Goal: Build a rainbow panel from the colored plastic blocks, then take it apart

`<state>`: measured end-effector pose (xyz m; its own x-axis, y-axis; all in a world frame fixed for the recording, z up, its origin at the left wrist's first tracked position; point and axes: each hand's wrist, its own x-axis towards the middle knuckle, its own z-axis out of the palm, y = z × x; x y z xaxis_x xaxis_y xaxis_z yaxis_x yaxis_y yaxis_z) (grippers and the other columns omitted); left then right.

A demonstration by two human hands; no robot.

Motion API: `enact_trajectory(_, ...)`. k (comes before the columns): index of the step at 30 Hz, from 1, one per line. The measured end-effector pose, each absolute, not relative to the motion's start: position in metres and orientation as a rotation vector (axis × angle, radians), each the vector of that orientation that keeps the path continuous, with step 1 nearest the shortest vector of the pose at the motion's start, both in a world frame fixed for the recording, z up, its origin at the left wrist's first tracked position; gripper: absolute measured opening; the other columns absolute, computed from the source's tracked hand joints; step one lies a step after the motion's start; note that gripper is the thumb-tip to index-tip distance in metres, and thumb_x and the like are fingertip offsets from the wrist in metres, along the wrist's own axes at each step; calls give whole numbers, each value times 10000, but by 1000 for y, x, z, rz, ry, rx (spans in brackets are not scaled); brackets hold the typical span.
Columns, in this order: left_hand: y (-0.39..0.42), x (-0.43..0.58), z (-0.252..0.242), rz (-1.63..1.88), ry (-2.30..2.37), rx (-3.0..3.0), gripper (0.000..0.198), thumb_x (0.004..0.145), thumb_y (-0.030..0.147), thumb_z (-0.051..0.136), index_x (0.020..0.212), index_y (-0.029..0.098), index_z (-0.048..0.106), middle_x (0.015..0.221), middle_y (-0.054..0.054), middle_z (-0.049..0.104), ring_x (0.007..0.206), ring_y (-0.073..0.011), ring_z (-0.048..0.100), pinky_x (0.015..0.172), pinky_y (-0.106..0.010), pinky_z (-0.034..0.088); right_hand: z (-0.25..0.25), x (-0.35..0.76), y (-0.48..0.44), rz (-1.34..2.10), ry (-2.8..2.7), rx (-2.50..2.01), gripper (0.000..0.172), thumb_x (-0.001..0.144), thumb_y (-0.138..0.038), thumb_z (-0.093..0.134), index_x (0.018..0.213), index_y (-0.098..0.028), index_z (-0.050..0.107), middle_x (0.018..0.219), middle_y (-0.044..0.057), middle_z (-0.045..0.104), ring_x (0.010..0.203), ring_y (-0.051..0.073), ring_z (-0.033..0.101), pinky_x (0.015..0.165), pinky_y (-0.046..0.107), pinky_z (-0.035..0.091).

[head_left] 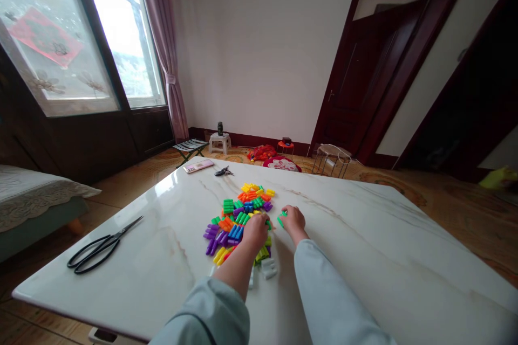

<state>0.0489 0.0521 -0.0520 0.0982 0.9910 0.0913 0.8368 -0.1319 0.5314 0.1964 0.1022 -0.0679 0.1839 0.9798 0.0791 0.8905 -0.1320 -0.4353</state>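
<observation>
A heap of small coloured plastic blocks (238,218) lies in the middle of a white marble table (364,248): orange, yellow, green, blue and purple pieces. My left hand (256,228) rests at the heap's right side, fingers curled around a green block (268,224). Just to its right, my right hand (293,220) is closed on another green block (280,219). The two hands are close together, almost touching. A few white pieces (267,268) lie near my left forearm.
Black scissors (101,246) lie at the table's left. A pink phone (198,166) and a bunch of keys (223,172) sit at the far edge. A bed (36,199) stands left; stools (219,142) and a dark door are beyond.
</observation>
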Motion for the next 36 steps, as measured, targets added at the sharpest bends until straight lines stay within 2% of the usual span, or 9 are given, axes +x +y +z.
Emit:
enact_trajectory(5,78,71,-40,542,1837,2115,304,795,126,557,1072,205,657,1085,-71,678,1026,-193,620,851,-255,467,-70,211,75,333,-1754,-2139,177,804,-169,531,878,-190,691,925,61,709,882,174,644,694,239,408)
enact_trajectory(9,90,85,-39,388,1784,2213,301,764,103,588,1026,205,693,1040,-90,695,1002,-220,643,853,-288,488,-75,218,53,326,-1714,-2149,236,859,-256,505,1011,-178,668,994,84,695,905,177,643,694,246,413)
enact_trajectory(12,90,87,-43,307,1764,2224,325,716,64,621,996,202,714,1034,-101,700,989,-237,654,859,-305,496,-72,218,46,315,-1840,-2081,377,780,-335,629,1137,-214,634,1127,79,652,968,191,631,723,248,420)
enact_trajectory(14,89,85,-47,288,1766,2220,348,720,60,615,1021,209,709,1062,-100,694,1005,-233,651,870,-303,495,-69,215,46,305,-1942,-2076,415,713,-302,696,1120,-232,652,1139,75,648,987,200,627,751,248,420)
enact_trajectory(19,90,79,-53,320,1777,2193,459,715,62,622,1152,199,651,1133,-101,672,1051,-227,632,891,-289,488,-67,207,50,272,-1947,-2148,251,753,-178,620,986,-213,707,1043,91,687,978,200,630,755,247,414)
enact_trajectory(22,91,77,-54,364,1784,2172,498,718,68,616,1200,192,618,1160,-95,661,1058,-213,625,889,-270,486,-68,208,52,234,-1855,-2146,185,799,-221,578,933,-209,705,1022,89,692,950,197,632,720,246,408)
enact_trajectory(26,91,77,-53,400,1774,2156,400,738,83,591,1103,222,677,1085,-60,693,1041,-188,629,880,-240,477,-73,218,55,257,-1579,-2107,232,824,-282,580,1028,-210,663,969,62,703,872,173,629,688,233,403)
enact_trajectory(29,92,78,-54,411,1785,2136,334,759,110,583,1044,234,706,1059,-59,700,1006,-188,642,858,-240,479,-81,224,54,172,-1576,-2074,222,805,-263,608,1012,-222,678,1018,64,677,924,180,602,731,237,401)
enact_trajectory(36,92,76,-55,419,1820,2122,343,737,106,590,1023,245,718,1044,-64,705,988,-202,645,848,-253,477,-85,211,52,190,-1552,-2157,256,820,-188,532,1019,-236,684,1019,60,643,882,168,611,671,237,391)
